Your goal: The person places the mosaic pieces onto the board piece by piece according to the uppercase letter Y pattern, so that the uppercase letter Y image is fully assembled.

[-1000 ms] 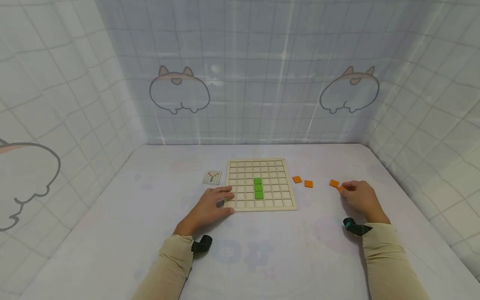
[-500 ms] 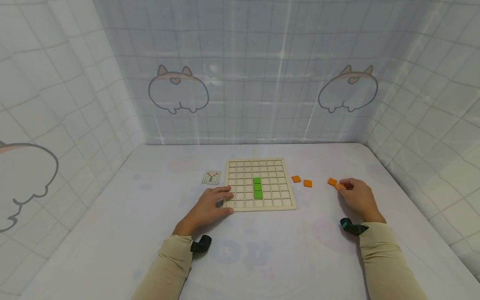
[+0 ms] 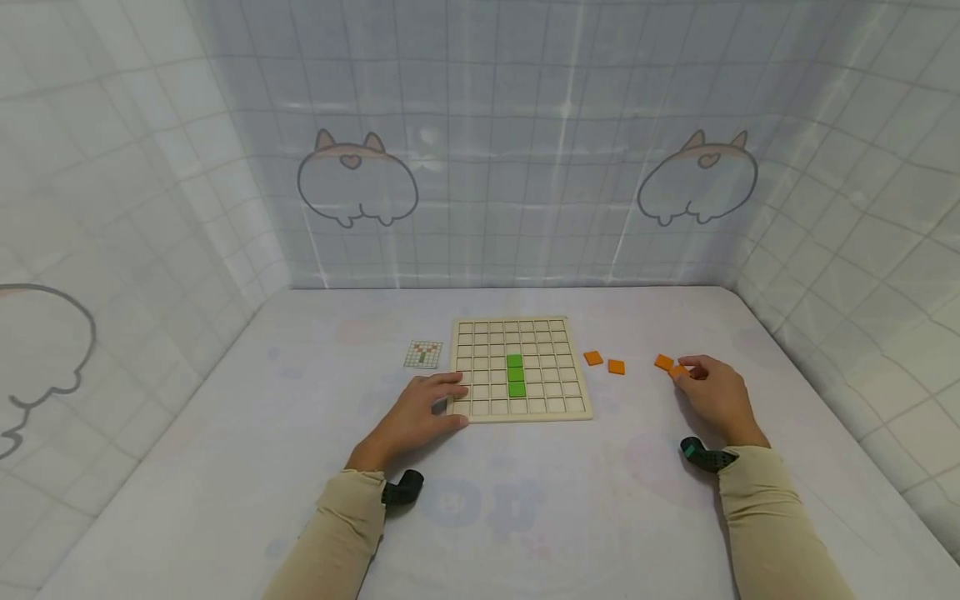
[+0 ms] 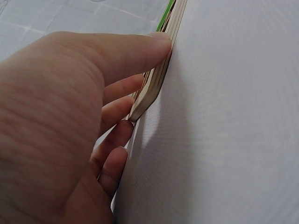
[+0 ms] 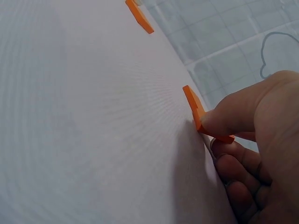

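Observation:
A pale grid board (image 3: 540, 412) lies on the table with three green squares (image 3: 515, 375) in one column. My left hand (image 3: 415, 417) rests at its near left corner, thumb on the front edge and fingertips on the left rim; the left wrist view shows the thumb against the board's layered edge (image 4: 152, 91). Far to the right, my right hand (image 3: 718, 400) pinches an orange square (image 3: 678, 372) between thumb and fingers. Another orange square (image 3: 663, 362) lies against or very near it. In the right wrist view the thumb presses the orange piece (image 5: 198, 122).
Two orange squares (image 3: 593, 358) lie just right of the board. A small card (image 3: 423, 354) with a printed grid pattern lies to the board's left. Tile-patterned sheets (image 3: 480, 208) rise behind the table and at both sides.
My right hand has shifted slightly left with the pinched orange square, which now lies flatter beside the other one. The left hand keeps its place on the board.

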`<state>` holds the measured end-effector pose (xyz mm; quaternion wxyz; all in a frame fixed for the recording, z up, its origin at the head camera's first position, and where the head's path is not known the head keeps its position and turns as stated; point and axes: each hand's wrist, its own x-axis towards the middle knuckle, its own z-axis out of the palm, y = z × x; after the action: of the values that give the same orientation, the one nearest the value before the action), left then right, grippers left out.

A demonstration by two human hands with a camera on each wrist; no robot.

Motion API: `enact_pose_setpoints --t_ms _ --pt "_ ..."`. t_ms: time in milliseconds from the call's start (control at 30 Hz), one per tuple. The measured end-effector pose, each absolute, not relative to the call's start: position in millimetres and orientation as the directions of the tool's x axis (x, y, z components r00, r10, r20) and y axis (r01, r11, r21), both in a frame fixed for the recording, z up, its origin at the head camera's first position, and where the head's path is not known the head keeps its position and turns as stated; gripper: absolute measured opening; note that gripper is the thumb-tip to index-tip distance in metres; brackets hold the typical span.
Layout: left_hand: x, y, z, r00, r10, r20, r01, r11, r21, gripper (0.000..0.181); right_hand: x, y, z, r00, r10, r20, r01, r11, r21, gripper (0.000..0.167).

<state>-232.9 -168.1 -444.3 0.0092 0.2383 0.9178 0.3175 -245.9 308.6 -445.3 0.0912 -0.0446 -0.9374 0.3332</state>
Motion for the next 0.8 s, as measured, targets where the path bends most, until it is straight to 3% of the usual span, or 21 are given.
enact_pose_setpoints --t_ms 800 --pt "-230.2 -166.3 -441.2 -0.896 0.427 0.12 0.409 0.691 0.596 0.05 -246.0 302.0 -446.8 -0.962 0.166 0.217 -0.014 0.763 -0.646 0.039"
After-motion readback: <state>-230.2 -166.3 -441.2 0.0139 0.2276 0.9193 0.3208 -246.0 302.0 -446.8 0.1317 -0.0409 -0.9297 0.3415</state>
